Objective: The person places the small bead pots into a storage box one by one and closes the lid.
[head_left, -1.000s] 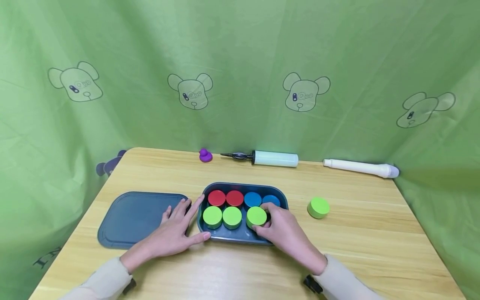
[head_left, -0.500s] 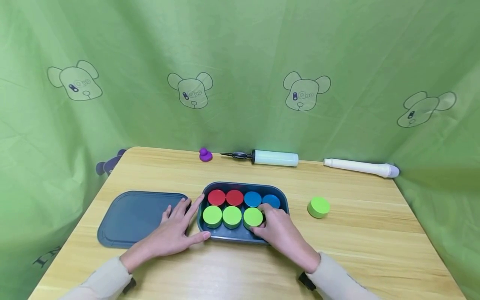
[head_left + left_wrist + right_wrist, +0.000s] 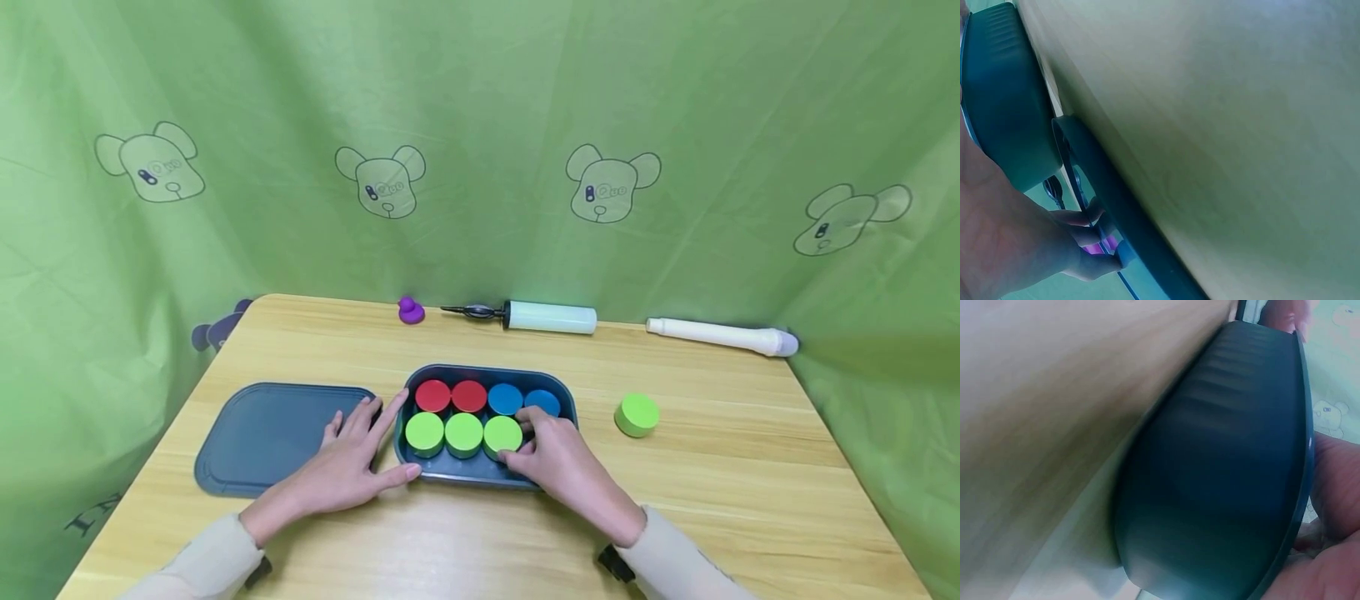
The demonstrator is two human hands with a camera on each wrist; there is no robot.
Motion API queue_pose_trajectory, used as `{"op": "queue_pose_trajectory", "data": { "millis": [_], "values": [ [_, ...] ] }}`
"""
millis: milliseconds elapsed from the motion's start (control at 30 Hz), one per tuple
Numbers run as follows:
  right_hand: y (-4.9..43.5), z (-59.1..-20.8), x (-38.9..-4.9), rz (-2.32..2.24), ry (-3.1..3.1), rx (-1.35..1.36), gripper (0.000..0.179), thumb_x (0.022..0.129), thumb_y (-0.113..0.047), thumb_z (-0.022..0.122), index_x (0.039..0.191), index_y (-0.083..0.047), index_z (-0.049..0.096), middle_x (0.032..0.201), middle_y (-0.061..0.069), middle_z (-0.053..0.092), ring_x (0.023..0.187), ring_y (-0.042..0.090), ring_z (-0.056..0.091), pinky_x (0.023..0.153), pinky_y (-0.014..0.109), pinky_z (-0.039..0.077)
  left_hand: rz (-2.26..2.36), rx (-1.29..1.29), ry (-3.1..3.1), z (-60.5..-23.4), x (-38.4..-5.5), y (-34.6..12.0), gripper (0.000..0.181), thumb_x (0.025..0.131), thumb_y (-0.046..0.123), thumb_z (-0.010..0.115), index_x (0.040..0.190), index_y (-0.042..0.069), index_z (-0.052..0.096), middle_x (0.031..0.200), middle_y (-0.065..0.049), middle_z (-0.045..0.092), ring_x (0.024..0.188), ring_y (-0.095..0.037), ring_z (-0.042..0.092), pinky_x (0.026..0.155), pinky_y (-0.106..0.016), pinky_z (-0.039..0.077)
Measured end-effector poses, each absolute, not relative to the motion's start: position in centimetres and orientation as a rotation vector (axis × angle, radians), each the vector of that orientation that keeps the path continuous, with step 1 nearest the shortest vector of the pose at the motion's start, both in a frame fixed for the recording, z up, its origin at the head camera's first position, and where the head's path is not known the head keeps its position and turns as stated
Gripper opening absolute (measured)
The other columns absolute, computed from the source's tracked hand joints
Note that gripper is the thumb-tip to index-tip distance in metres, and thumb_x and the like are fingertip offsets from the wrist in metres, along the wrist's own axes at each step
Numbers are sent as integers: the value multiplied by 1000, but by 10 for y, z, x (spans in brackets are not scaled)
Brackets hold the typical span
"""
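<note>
A dark blue-grey box [image 3: 480, 476] holds two red discs [image 3: 433, 397], two blue discs [image 3: 506, 399] and a front row of three green discs [image 3: 463, 433]. My right hand [image 3: 566, 454] reaches over the box's right end and pinches the rightmost green disc [image 3: 502, 435] between thumb and fingers. At the left end my left hand [image 3: 345, 467] lies with fingers spread, index finger and thumb touching the rim. Its other fingers reach over the flat matching lid [image 3: 277, 442]. In the right wrist view the box wall [image 3: 1222, 450] hides the discs.
One more green disc [image 3: 637, 415] stands on the table right of the box. Along the back edge lie a purple rubber duck [image 3: 410, 311], a pale hand pump [image 3: 551, 317] with a black nozzle, and a white microphone-shaped stick [image 3: 720, 335]. A green curtain [image 3: 495, 100] hangs behind.
My right hand has moved the pinched green disc slightly left inside the box, up beside the middle green one. The left hand has stayed in place.
</note>
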State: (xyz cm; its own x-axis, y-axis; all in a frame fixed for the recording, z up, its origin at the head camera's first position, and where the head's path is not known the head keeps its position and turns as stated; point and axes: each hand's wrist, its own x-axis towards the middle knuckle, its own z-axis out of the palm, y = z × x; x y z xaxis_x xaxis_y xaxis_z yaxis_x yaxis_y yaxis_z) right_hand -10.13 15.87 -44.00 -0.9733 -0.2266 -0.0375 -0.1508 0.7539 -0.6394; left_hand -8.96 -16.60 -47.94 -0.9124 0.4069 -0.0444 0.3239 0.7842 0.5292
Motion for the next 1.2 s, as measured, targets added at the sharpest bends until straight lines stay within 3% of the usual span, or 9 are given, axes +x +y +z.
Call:
{"op": "queue_pose_trajectory", "data": {
  "millis": [367,567,700,1033,1200],
  "values": [
    [168,-428,-96,-1135,2790,-256,62,85,-17,96,134,8,66,123,16,75,80,8,73,75,31,63,809,570,2808,-482,-89,-165,104,98,81,59,177,38,7,176,-27,22,164,-46,14,121,-79,3],
    [178,-426,-92,-1193,2833,-332,51,91,-10,89,135,2,68,126,15,74,82,7,70,77,31,62,810,574,2815,-481,-88,-165,103,98,79,60,178,37,10,175,-27,24,164,-47,15,121,-79,3],
    [189,-428,-89,-1255,2884,-363,43,94,-7,85,133,-3,70,125,11,75,83,8,69,74,28,60,798,578,2818,-481,-89,-166,102,98,78,60,178,37,10,175,-27,24,163,-47,15,121,-80,4],
    [218,-432,-81,-1383,3000,-337,36,97,-6,83,131,-6,71,103,6,70,78,13,63,72,24,56,795,581,2820,-481,-89,-166,102,99,77,61,178,36,10,175,-27,25,163,-47,16,121,-80,4],
    [236,-438,-84,-1499,3028,-306,34,100,-8,81,132,-8,70,111,6,71,73,16,58,63,23,50,798,580,2816,-480,-89,-165,103,99,78,60,178,35,10,175,-27,24,163,-47,15,121,-80,4]
  ]
}}
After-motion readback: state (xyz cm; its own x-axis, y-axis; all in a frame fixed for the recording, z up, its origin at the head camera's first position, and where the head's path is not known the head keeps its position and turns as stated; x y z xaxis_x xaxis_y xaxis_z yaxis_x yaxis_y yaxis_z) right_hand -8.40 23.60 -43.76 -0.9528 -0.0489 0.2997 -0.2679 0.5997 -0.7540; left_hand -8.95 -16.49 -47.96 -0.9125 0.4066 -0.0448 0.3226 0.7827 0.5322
